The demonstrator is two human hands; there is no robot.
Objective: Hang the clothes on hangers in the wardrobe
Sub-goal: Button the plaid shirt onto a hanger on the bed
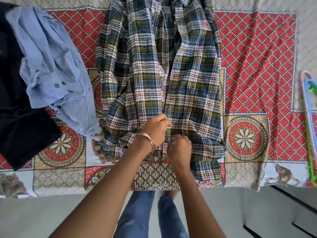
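Observation:
A green, blue and white plaid shirt (pixel 154 69) lies spread flat on the patterned bedsheet (pixel 257 57), collar far from me, hem near the bed's front edge. My left hand (pixel 154 129), with bangles on the wrist, pinches the shirt's front placket near the hem. My right hand (pixel 179 148) sits just below and to the right of it, fingers curled on the same placket edge. Plastic hangers (pixel 308 117), green, blue and pink, lie at the bed's right edge.
A crumpled light blue shirt (pixel 51 66) lies at the left on the bed, partly over a dark navy garment (pixel 17 117). The bed's front edge runs across the lower frame; my jeans-clad legs (pixel 151 217) stand on the grey floor below it.

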